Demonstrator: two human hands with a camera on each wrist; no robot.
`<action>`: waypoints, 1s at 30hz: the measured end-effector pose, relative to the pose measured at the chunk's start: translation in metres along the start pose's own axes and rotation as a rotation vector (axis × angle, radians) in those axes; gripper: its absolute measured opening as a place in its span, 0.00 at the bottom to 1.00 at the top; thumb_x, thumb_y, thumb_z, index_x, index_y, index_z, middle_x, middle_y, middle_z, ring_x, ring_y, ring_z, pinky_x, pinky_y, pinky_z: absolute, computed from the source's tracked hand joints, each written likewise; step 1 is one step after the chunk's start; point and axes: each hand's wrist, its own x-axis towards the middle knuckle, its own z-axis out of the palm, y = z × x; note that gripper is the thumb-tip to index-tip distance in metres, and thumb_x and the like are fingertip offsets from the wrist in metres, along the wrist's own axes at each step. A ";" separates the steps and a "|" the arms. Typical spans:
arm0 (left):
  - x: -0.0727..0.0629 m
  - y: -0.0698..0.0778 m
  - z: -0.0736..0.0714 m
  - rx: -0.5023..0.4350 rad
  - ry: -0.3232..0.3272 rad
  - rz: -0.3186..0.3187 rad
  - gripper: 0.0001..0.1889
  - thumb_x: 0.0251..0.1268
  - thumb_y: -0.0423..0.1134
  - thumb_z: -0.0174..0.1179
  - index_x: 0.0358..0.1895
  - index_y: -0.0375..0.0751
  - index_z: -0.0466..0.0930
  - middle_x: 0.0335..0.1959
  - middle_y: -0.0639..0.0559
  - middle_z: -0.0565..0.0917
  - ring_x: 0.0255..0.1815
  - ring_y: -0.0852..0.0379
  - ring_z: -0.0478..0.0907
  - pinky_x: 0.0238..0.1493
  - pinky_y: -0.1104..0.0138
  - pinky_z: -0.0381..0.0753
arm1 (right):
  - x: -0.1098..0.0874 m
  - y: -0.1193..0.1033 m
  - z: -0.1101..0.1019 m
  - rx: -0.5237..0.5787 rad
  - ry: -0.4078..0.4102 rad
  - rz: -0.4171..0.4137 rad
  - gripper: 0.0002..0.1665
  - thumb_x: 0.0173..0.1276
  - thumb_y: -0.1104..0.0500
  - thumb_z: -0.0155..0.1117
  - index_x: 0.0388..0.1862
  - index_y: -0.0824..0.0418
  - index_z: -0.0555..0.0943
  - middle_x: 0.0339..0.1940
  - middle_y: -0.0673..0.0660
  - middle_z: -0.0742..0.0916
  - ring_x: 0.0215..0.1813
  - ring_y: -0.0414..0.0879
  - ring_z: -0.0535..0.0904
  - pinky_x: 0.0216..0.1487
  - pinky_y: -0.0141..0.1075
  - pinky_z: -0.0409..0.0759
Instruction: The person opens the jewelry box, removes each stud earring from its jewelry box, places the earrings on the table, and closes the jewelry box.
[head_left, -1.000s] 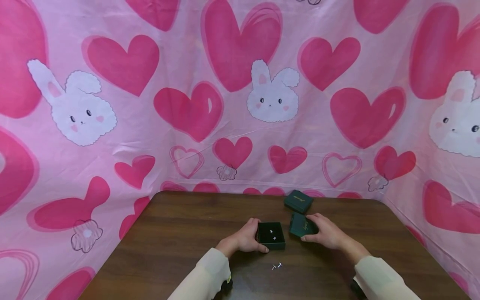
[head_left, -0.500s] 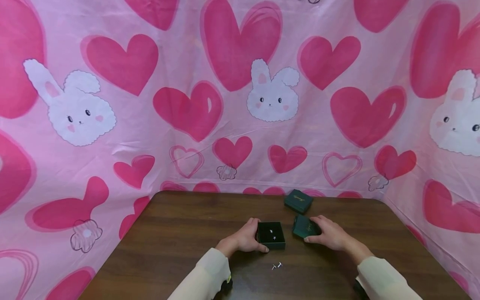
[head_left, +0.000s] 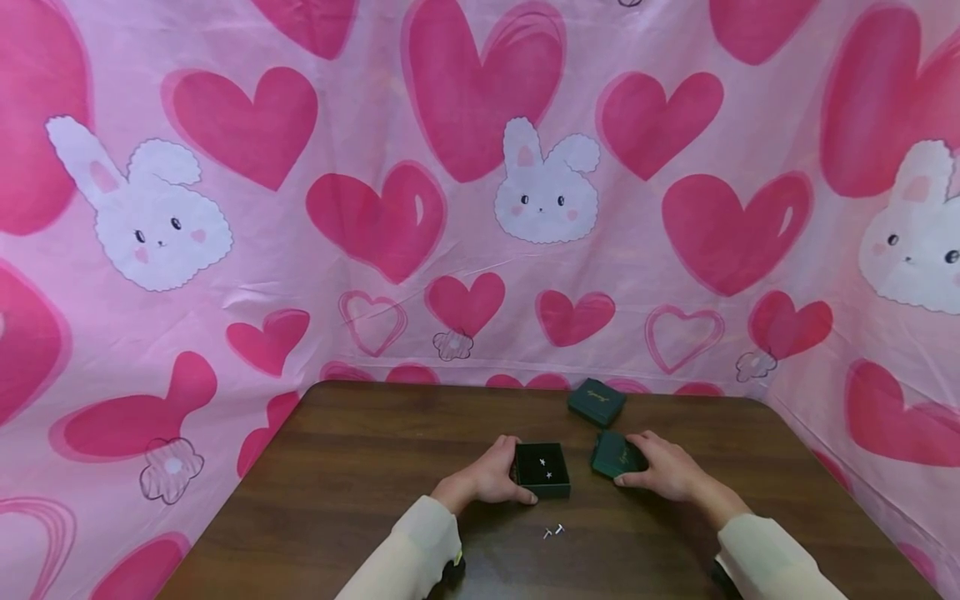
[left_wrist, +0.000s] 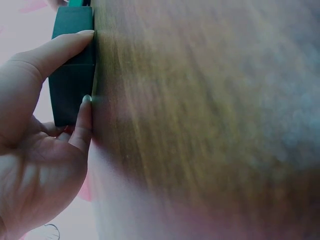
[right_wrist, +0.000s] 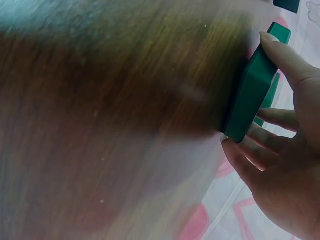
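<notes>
In the head view my left hand grips the left side of a dark green jewelry box, which stands open on the table. Two small silvery star-shaped pieces sit on its black lining. The left wrist view shows the thumb along one side of the box and the fingers at its end. With thumb and fingers, my right hand holds a green box lid with gold lettering, just right of the box. In the right wrist view the lid is tilted, its lower edge near the tabletop.
Another green lettered box lies farther back on the brown wooden table. Two small silvery T-shaped pieces lie in front of the open box. A pink cloth with hearts and rabbits hangs behind the table and at both sides.
My right hand has shifted a little to the right with the lid, away from the open box. The left hand and the open box have stayed in place.
</notes>
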 end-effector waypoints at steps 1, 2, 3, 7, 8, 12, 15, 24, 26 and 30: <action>0.000 0.000 0.000 0.000 0.000 0.000 0.41 0.48 0.44 0.81 0.63 0.36 0.67 0.50 0.51 0.71 0.50 0.54 0.73 0.60 0.59 0.75 | 0.000 0.001 0.000 -0.008 0.001 -0.001 0.54 0.56 0.34 0.77 0.68 0.70 0.73 0.63 0.72 0.78 0.60 0.65 0.77 0.62 0.67 0.70; 0.000 0.000 0.000 -0.002 0.000 0.000 0.41 0.48 0.44 0.81 0.63 0.36 0.67 0.50 0.51 0.71 0.50 0.54 0.73 0.60 0.59 0.75 | 0.000 0.001 0.001 -0.015 0.005 -0.002 0.53 0.56 0.35 0.77 0.68 0.70 0.73 0.62 0.72 0.78 0.60 0.65 0.77 0.62 0.67 0.70; 0.000 0.000 0.000 -0.004 0.000 -0.002 0.41 0.48 0.44 0.81 0.62 0.36 0.66 0.50 0.51 0.71 0.50 0.54 0.73 0.60 0.59 0.75 | 0.001 0.002 0.001 -0.020 0.006 -0.005 0.53 0.56 0.35 0.77 0.67 0.70 0.74 0.62 0.72 0.79 0.59 0.65 0.77 0.62 0.67 0.70; 0.000 0.001 0.000 -0.014 0.001 -0.003 0.40 0.48 0.43 0.81 0.62 0.36 0.67 0.50 0.51 0.71 0.50 0.53 0.72 0.60 0.58 0.75 | 0.001 0.002 0.002 -0.043 0.014 -0.018 0.53 0.56 0.35 0.77 0.67 0.71 0.73 0.62 0.72 0.79 0.58 0.65 0.78 0.62 0.66 0.71; 0.000 0.001 0.000 -0.018 0.001 -0.004 0.40 0.49 0.43 0.81 0.62 0.36 0.67 0.50 0.51 0.71 0.50 0.53 0.72 0.61 0.58 0.75 | 0.001 0.002 0.002 -0.046 0.015 -0.018 0.53 0.56 0.35 0.77 0.68 0.70 0.73 0.62 0.72 0.79 0.58 0.64 0.78 0.62 0.66 0.71; 0.000 -0.001 0.000 -0.022 -0.002 -0.005 0.40 0.49 0.44 0.81 0.62 0.36 0.67 0.50 0.51 0.71 0.50 0.54 0.72 0.61 0.58 0.74 | -0.001 0.001 0.002 -0.049 0.018 -0.027 0.53 0.57 0.35 0.77 0.68 0.70 0.73 0.63 0.71 0.78 0.60 0.65 0.77 0.62 0.66 0.71; 0.001 -0.002 0.000 -0.021 -0.004 -0.004 0.40 0.49 0.44 0.81 0.62 0.37 0.66 0.50 0.51 0.70 0.50 0.55 0.72 0.61 0.59 0.74 | -0.003 0.002 0.002 -0.032 0.014 -0.029 0.52 0.57 0.35 0.77 0.68 0.68 0.72 0.64 0.70 0.78 0.62 0.65 0.76 0.62 0.67 0.71; 0.001 -0.003 0.000 -0.017 -0.005 -0.007 0.40 0.49 0.45 0.81 0.63 0.37 0.66 0.50 0.52 0.70 0.50 0.55 0.72 0.61 0.59 0.74 | -0.004 0.006 0.002 -0.014 0.012 -0.036 0.51 0.55 0.34 0.78 0.66 0.63 0.71 0.61 0.64 0.79 0.60 0.61 0.76 0.57 0.66 0.74; 0.001 -0.003 -0.001 -0.020 -0.007 -0.007 0.40 0.49 0.44 0.81 0.63 0.37 0.66 0.50 0.52 0.70 0.50 0.54 0.72 0.62 0.58 0.74 | -0.003 0.008 0.003 -0.012 0.012 -0.036 0.51 0.55 0.34 0.78 0.66 0.63 0.70 0.62 0.64 0.79 0.60 0.61 0.76 0.57 0.66 0.74; 0.000 -0.002 -0.001 -0.019 -0.011 -0.012 0.40 0.49 0.44 0.80 0.63 0.37 0.66 0.50 0.52 0.71 0.50 0.54 0.73 0.61 0.58 0.74 | -0.003 0.008 0.005 -0.002 0.005 -0.027 0.52 0.55 0.34 0.78 0.67 0.63 0.70 0.63 0.66 0.78 0.61 0.62 0.75 0.59 0.67 0.74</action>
